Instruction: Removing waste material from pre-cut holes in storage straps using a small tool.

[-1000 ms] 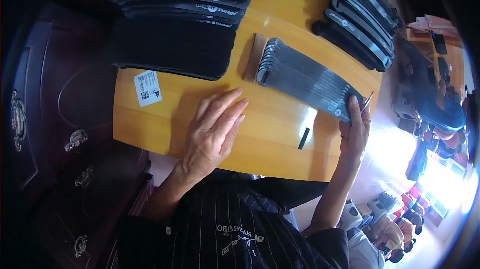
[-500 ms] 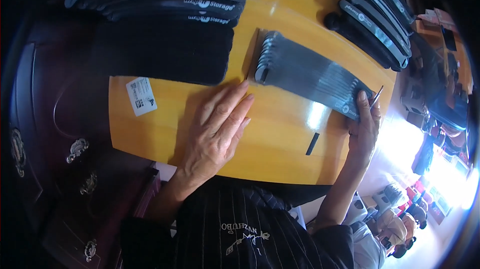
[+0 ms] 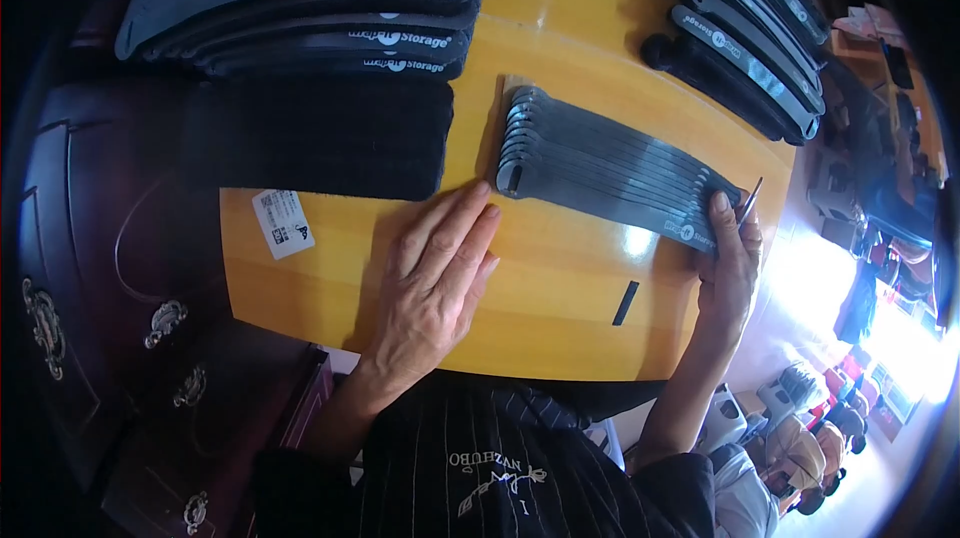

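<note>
A fanned row of dark grey hook-and-loop straps point(image 3: 605, 160) lies across the table, their slotted ends at the left and pale print near the right end. My right hand point(image 3: 733, 263) grips the right end, its thumb on top and the other fingers partly hidden. A thin, shiny metal point point(image 3: 753, 200) sticks out beside these fingers; I cannot make out the rest of that tool. My left hand point(image 3: 432, 273) rests with fingers stretched out, nothing in it, its fingertips just short of the straps' slotted ends.
Big piles of black straps point(image 3: 330, 138) stand at the left; another pile point(image 3: 745, 58) is at the far right. On the wooden table point(image 3: 540, 323) lie a white label card point(image 3: 284, 224) and a short black strip point(image 3: 626, 304). A dark cabinet point(image 3: 85, 238) borders the left.
The view has shifted slightly, so the piles and straps appear lower in the picture. The straps look sharper now. Both hands keep nearly the same pose and place beside the straps.
</note>
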Action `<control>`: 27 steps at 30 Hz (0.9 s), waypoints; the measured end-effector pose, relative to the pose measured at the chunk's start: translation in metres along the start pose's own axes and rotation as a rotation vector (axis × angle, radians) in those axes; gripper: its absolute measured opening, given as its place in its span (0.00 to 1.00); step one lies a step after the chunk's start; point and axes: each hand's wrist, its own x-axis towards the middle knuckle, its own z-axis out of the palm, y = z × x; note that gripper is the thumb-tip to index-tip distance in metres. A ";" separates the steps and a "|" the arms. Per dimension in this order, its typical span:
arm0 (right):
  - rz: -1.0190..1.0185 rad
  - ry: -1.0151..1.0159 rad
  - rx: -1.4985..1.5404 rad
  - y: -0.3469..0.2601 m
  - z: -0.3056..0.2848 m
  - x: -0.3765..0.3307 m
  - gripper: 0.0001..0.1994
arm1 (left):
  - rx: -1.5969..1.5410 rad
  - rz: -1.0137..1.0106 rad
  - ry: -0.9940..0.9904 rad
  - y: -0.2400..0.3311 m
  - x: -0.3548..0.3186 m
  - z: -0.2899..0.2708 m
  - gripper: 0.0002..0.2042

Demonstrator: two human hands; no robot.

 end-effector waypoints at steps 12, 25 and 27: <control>0.047 -0.020 0.110 -0.001 -0.003 -0.001 0.05 | 0.012 0.009 0.013 0.003 -0.004 -0.004 0.20; -0.046 -0.023 0.213 -0.032 -0.008 -0.091 0.05 | -0.706 -0.108 0.301 0.022 -0.032 -0.038 0.13; -0.040 -0.060 0.083 -0.033 0.004 -0.111 0.03 | -1.415 -0.312 0.211 0.030 -0.033 -0.060 0.14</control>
